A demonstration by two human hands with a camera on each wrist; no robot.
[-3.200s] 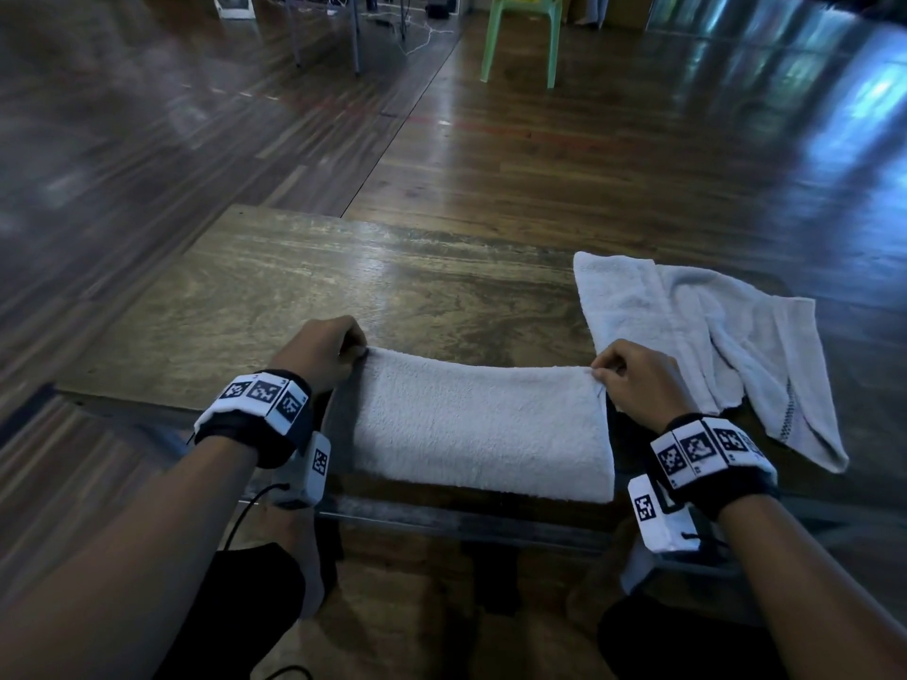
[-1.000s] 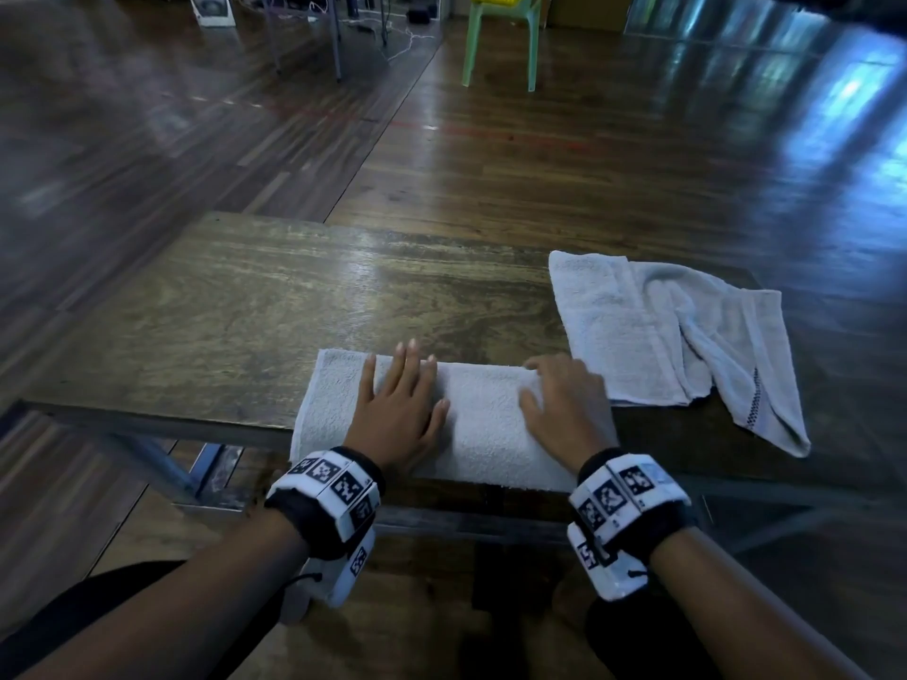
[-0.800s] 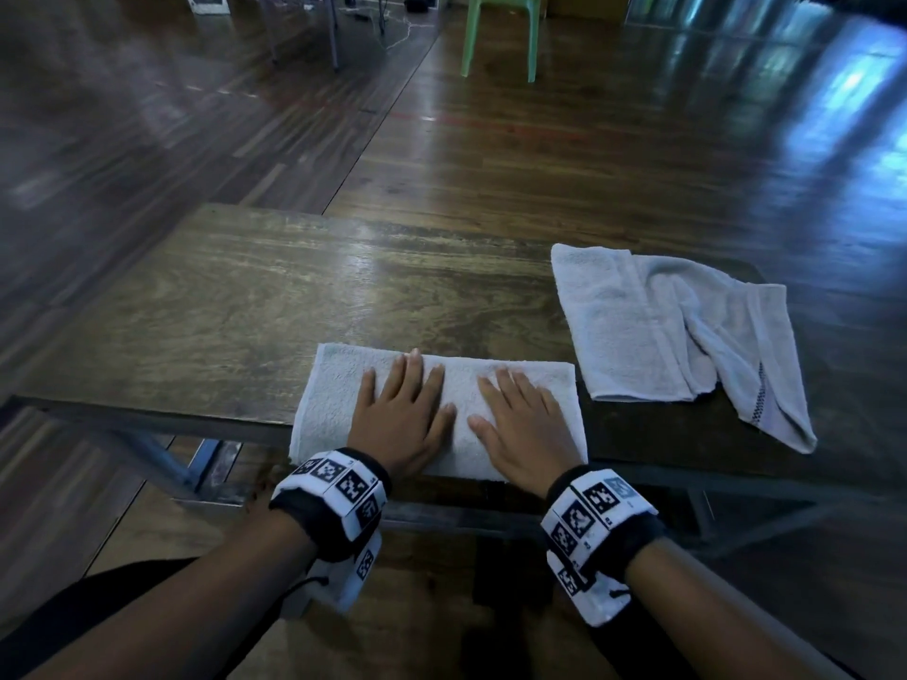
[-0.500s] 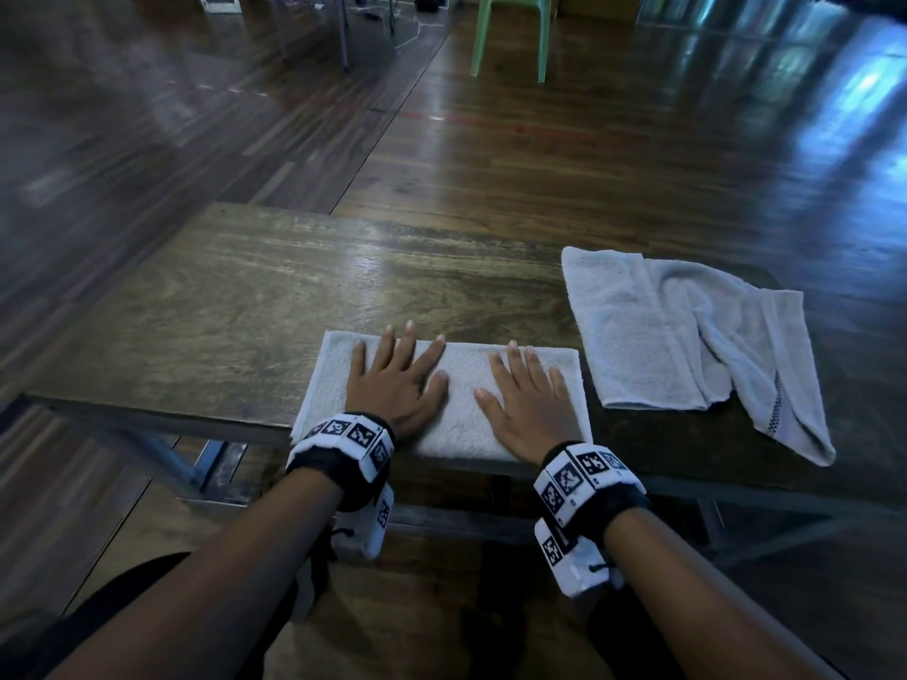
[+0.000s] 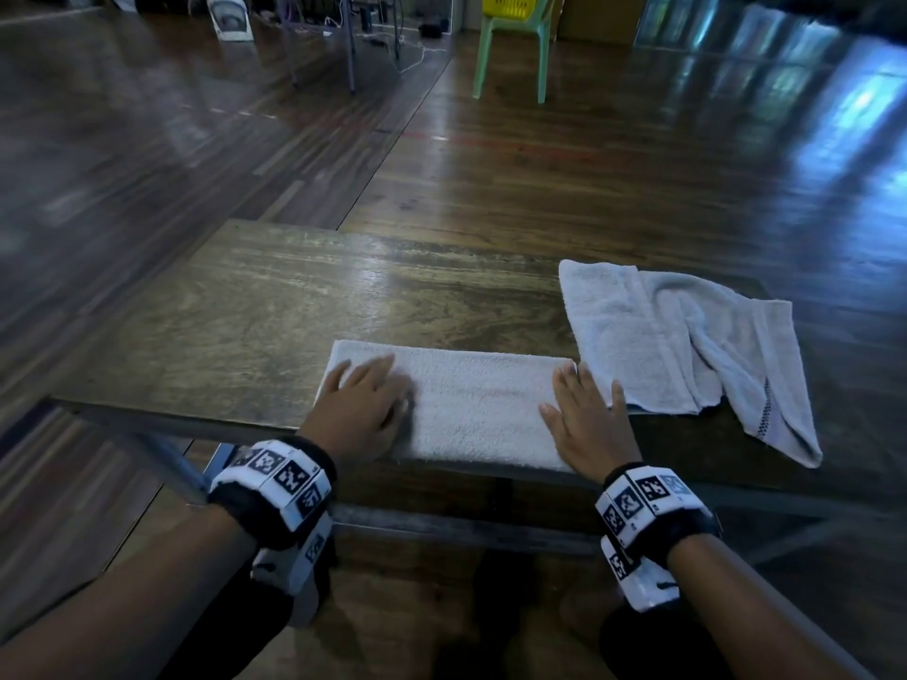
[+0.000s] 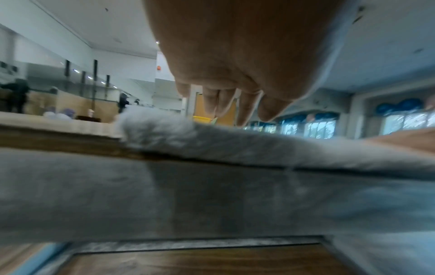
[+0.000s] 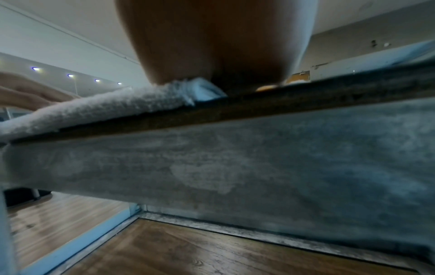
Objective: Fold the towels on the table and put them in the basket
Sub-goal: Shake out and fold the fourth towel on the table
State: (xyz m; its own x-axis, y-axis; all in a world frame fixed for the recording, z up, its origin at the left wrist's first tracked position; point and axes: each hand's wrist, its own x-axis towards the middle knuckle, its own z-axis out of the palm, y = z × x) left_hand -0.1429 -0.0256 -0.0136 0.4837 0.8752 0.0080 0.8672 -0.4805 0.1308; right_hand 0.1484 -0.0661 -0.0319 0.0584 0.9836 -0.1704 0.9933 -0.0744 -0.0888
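Folded towel [image 5: 483, 409] flat at table's [image 5: 255, 311] near edge, long axis running 9 to 3 o'clock, short ends facing those hours. Left hand [image 5: 360, 414] flat on its 9 o'clock end, fingers [image 6: 247, 108] straight, pointing toward 12, pressing, grasping nothing. Right hand [image 5: 589, 424] flat over the 3 o'clock end, fingers extended toward 12, palm [image 7: 212, 46] down on cloth and table, likewise pressing only. Second towel [image 5: 687, 346] lying rumpled and half-open at 2 o'clock, its near corner just beside the right fingertips. Green chair [image 5: 510, 46] far off at 12 on the wooden floor
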